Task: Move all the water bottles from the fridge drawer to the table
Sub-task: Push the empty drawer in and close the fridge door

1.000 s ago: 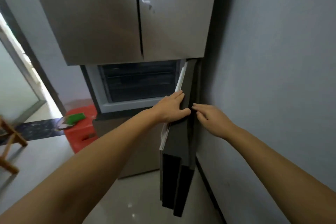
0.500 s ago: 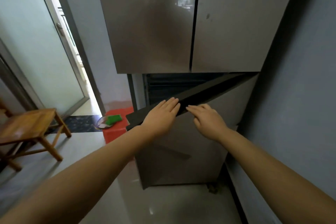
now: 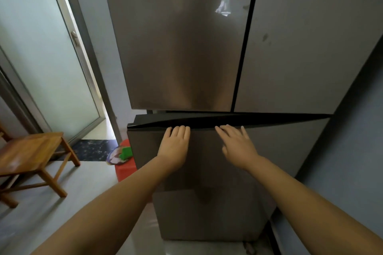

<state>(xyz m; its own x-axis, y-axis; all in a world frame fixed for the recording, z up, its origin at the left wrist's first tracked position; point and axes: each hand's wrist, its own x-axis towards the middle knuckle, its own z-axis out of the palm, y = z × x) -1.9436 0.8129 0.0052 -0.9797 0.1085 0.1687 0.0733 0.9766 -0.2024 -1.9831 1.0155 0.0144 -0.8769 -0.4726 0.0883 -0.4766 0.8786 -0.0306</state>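
Observation:
A tall grey fridge [image 3: 182, 47] fills the middle of the view. Its lower door [image 3: 286, 151] stands almost closed, with a narrow dark gap along its top edge, wider at the left. My left hand [image 3: 175, 147] lies flat on the door's front, fingers at the top edge. My right hand [image 3: 238, 145] rests flat beside it, fingers spread. Neither hand holds anything. No water bottles are in sight and the fridge's inside is hidden.
A wooden stool or small table [image 3: 31, 155] stands on the floor at the left. A red stool [image 3: 124, 170] with a green item [image 3: 126, 152] sits beside the fridge. A frosted glass door [image 3: 41, 58] is at left, a grey wall [image 3: 356, 141] at right.
The lower fridge door has swung from wide open to nearly closed under both my hands. The dark shelves inside are no longer visible.

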